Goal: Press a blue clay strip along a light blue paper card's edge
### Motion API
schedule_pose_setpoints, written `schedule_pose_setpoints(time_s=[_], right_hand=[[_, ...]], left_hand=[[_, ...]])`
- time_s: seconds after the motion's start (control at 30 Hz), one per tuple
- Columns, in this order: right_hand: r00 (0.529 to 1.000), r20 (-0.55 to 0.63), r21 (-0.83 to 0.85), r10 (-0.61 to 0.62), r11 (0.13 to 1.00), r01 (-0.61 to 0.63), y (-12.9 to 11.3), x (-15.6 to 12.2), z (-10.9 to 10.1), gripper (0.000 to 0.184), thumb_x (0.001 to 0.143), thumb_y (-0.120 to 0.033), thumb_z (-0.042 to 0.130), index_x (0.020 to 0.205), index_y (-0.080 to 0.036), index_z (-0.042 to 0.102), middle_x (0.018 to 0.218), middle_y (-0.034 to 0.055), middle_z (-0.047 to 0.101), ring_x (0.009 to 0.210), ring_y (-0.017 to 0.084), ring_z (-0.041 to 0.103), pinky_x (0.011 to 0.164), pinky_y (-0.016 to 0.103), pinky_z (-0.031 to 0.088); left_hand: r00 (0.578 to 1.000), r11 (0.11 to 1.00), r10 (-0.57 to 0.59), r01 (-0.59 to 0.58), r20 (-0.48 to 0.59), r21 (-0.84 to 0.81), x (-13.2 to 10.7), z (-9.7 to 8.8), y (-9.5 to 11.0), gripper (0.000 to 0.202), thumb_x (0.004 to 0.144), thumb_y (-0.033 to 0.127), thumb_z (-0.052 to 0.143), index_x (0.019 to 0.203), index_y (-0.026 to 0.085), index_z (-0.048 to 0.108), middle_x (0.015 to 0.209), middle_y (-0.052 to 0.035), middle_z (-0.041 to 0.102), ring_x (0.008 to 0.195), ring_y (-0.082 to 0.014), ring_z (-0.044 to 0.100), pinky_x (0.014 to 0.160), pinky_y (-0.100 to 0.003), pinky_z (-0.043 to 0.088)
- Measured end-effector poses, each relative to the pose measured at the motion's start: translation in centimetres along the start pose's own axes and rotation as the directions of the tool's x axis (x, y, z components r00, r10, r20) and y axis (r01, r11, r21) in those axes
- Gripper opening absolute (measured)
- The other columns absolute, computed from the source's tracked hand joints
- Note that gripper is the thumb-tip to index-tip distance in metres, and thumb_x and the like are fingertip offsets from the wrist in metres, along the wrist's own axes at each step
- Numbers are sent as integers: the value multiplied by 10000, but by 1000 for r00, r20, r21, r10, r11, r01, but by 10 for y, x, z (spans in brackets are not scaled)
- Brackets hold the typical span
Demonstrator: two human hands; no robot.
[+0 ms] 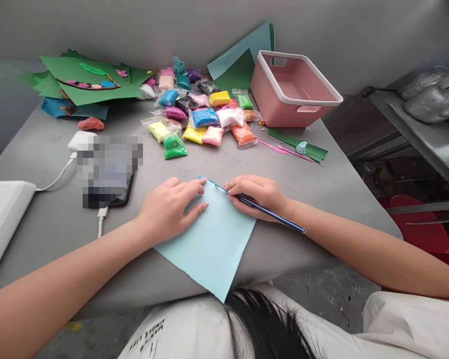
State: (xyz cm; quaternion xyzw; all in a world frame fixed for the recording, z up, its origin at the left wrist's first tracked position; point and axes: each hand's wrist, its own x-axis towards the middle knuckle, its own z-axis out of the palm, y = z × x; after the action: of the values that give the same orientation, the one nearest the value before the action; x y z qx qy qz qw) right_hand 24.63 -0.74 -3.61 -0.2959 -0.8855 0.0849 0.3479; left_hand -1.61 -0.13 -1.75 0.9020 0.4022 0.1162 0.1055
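A light blue sheet of paper [220,234] lies turned cornerwise on the table, its near corner hanging past the front edge. My left hand [168,207] rests on its left side, holding nothing, thumb apart from the fingers. My right hand [260,194] is closed around a blue pen [271,213] with a metal clip, slanted so that its tip points to the paper's far corner. By that tip a small bright blue strip [207,179] lies along the corner; its material is too small to tell. The left fingertips are close to it.
Several bags of coloured clay [204,117] lie beyond the paper. A pink basket [292,92] stands at the back right, and decorated green sheets [93,92] at the back left. A phone [112,174], cables and a white power bank [7,219] occupy the left.
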Motion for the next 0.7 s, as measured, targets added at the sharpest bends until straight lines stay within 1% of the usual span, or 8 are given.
schedule_pose_setpoints(time_s=[0.27, 0.43, 0.7], right_hand=[[1000, -4, -3, -2, 1000, 2, -2, -5, -3, 116, 892, -112, 595, 937, -217, 580, 918, 78, 744, 899, 192, 746, 784, 315, 623], [1000, -1, -17, 3, 1000, -3, -5, -7, -6, 115, 903, -117, 589, 937, -226, 578, 911, 62, 744, 898, 182, 744, 791, 314, 624], [1000, 8, -12, 18, 1000, -18, -9, -11, -10, 120, 902, -104, 596, 929, -220, 580, 901, 62, 752, 905, 186, 747, 812, 319, 621]], left_hand=[[1000, 1000, 8, -8, -11, 1, -1, 0, -1, 262, 979, 435, 491, 1061, 227, 628, 1319, -17, 696, 786, -227, 581, 675, -352, 415], [1000, 1000, 11, -11, -16, 6, 0, 0, 0, 276, 979, 441, 488, 1057, 217, 629, 1330, 4, 691, 770, -227, 558, 673, -351, 421], [999, 1000, 22, -21, -34, 12, -1, 1, -1, 260, 981, 440, 495, 1049, 223, 621, 1325, 11, 694, 740, -214, 536, 659, -338, 414]])
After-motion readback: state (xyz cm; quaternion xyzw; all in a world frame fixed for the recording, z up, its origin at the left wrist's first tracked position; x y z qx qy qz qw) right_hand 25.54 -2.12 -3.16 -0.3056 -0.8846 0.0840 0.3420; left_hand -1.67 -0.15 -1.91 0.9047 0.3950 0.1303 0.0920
